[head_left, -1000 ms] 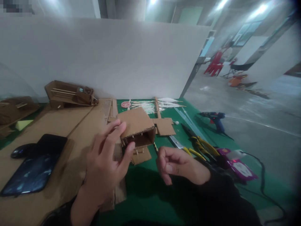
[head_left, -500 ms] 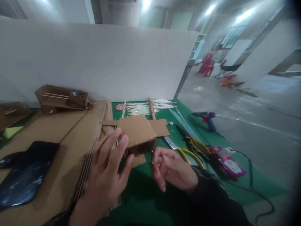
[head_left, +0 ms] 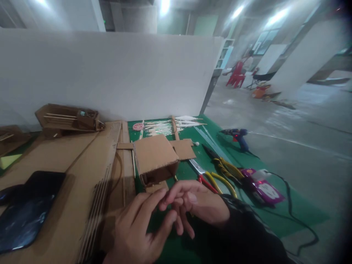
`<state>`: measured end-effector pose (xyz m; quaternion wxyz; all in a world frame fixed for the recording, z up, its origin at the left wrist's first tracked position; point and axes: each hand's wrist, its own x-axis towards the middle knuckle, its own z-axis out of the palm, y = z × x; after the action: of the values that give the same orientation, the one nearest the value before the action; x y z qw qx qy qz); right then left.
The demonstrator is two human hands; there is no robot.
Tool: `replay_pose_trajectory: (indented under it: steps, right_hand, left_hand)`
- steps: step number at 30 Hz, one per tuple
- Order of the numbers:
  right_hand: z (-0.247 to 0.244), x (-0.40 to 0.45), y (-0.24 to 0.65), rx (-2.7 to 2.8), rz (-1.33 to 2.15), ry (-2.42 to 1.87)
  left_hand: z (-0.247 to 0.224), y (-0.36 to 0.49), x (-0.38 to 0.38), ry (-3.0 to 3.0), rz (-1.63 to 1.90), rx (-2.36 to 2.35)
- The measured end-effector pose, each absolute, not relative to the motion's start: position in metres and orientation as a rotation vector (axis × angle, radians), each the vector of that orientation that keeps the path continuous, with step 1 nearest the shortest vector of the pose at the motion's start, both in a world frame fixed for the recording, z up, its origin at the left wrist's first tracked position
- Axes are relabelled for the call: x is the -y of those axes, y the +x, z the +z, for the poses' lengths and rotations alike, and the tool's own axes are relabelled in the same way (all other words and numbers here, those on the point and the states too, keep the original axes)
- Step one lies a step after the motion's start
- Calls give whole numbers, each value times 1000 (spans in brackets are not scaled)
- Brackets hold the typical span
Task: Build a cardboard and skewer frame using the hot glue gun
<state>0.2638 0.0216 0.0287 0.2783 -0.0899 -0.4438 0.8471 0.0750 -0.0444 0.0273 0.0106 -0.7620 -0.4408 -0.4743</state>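
Observation:
My left hand (head_left: 144, 223) is at the lower middle with its fingers apart and nothing visible in it. Its fingertips meet those of my right hand (head_left: 196, 203), whose fingers are bent and thumb drawn in; whether something small is between them is hidden. Just beyond both hands sits an open-ended cardboard box (head_left: 156, 156) on the green mat (head_left: 178, 245), with a flat cardboard piece (head_left: 184, 149) at its right. Scissors (head_left: 210, 178) with yellow and red handles lie to the right of the box.
Pliers (head_left: 225, 167), a glue gun (head_left: 238, 137) and a purple packet (head_left: 262, 190) with a cable lie to the right. A phone (head_left: 30, 209) and a brown cardboard model (head_left: 70, 117) are on the left. White-tipped sticks (head_left: 162, 126) lie behind the box; a person sits far off.
My left hand has moved right and down, away from the box, to meet my right hand. The right hand's fingers have shifted. The view has turned slightly.

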Motion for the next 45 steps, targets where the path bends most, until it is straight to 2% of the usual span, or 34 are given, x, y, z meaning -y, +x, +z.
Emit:
replay_pose_trajectory:
  steps: [17,24,28,33,39,45]
  right_hand:
    - [26,-19,261,1237,2266,-267]
    - [24,-17,261,1391,2167,-227]
    - [25,-11,262,1380,2077,-209]
    - [23,6,256,1181,2073,-201]
    - [16,18,249,843,2150,-168]
    - [17,16,246,756,2146,-173]
  left_hand:
    - [26,66,47,-2304,-1436,1349]
    - [28,65,48,-2312,-1557,1423]
    - [32,66,51,-2363,-1536,1277]
    - [32,73,55,-2347,-1522,1182]
    - [17,75,55,-2346,-1303,1237]
    - [10,77,52,-2341,-1194,1221]
